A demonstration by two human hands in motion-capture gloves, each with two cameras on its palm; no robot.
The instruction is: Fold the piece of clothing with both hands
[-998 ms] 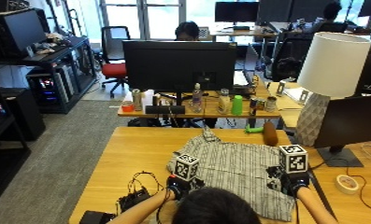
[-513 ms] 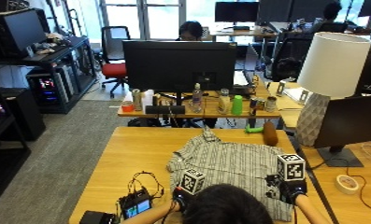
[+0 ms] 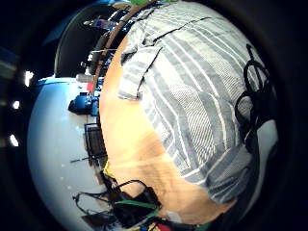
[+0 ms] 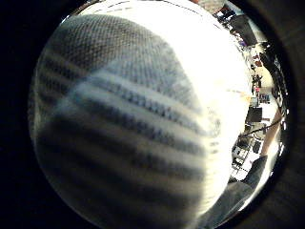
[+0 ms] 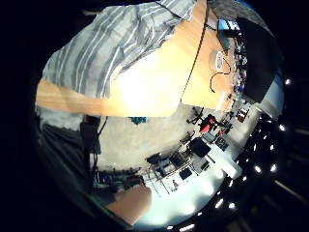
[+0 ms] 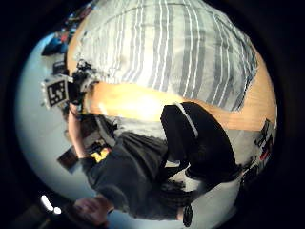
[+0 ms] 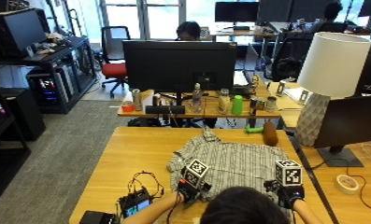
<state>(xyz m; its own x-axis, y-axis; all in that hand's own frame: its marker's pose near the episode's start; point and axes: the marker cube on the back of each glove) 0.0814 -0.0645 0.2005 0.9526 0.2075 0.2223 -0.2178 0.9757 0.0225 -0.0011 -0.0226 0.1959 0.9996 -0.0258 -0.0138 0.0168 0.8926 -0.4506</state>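
No text, label, brand, number or sign can be read in any of these views.
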